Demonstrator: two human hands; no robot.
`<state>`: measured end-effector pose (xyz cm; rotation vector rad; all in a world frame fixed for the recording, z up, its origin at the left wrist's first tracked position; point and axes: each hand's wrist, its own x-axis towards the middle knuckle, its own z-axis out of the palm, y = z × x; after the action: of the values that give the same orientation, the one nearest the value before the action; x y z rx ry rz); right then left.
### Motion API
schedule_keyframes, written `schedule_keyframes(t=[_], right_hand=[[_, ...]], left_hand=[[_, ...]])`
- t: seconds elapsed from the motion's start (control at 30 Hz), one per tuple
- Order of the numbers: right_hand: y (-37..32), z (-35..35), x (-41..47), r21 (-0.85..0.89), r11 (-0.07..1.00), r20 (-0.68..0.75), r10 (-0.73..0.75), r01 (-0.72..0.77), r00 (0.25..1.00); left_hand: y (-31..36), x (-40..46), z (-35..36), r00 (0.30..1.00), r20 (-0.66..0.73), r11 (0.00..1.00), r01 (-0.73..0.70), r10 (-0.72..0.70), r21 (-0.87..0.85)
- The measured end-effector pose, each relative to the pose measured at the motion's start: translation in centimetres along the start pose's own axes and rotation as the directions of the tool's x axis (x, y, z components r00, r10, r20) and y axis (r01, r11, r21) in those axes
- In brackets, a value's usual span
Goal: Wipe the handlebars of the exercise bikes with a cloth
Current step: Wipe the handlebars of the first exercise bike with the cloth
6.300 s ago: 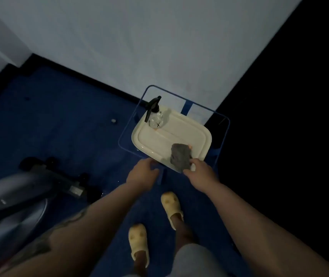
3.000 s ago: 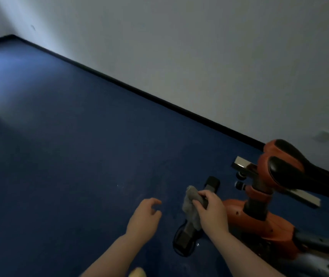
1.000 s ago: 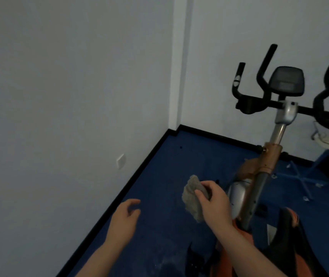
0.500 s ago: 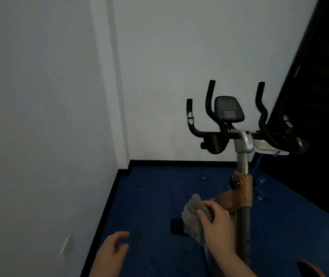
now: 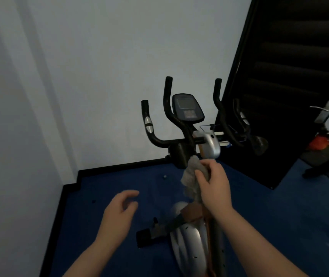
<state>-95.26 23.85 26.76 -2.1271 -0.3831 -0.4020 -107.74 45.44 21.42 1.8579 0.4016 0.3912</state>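
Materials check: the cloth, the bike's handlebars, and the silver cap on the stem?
Cloth: soft grey fabric, probably microfibre or terry; it bunches and droops from the right hand.
Handlebars: matte black, likely foam or rubber over tube; no glare.
Silver cap: smooth glossy moulding, plastic or painted metal, can't tell.

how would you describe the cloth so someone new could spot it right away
Find the exercise bike by the white wall, under its black handlebars. Just below its silver stem, the right hand grips the cloth: a crumpled grey rag, the only soft thing there.
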Motion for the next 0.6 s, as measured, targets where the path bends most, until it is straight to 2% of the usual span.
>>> schedule_keyframes(t=[0.13, 0.27, 0.4, 0.5, 0.6], right_hand=[[0.4, 3.8, 7.8, -0.141, 0.98, 0.02, -0.142, 0.144, 0.99], [0.9, 7.9, 10.2, -0.267, 0.923, 0.106, -0.258, 0.277, 0.96], [3.5, 8.7, 8.0, -0.163, 0.947, 0.107, -0.263, 0.278, 0.959], [3.7, 7.6, 8.1, -0.158, 0.928, 0.164, -0.312, 0.337, 0.936], [1.8, 8.4, 11.1, -0.182, 0.917, 0.092, -0.344, 0.356, 0.934]], left_hand=[[3.6, 7.6, 4.0, 0.995, -0.068, 0.994, -0.073, 0.068, -0.076], [5.6, 12.7, 8.2, 0.992, -0.101, 0.98, -0.093, 0.075, -0.178], [4.9, 15.2, 11.1, 0.997, -0.071, 0.961, -0.056, 0.038, -0.272], [3.8, 15.3, 11.7, 0.996, -0.046, 0.951, -0.089, 0.079, -0.295], [3.4, 16.1, 11.9, 0.995, -0.044, 0.928, -0.104, 0.095, -0.357]])
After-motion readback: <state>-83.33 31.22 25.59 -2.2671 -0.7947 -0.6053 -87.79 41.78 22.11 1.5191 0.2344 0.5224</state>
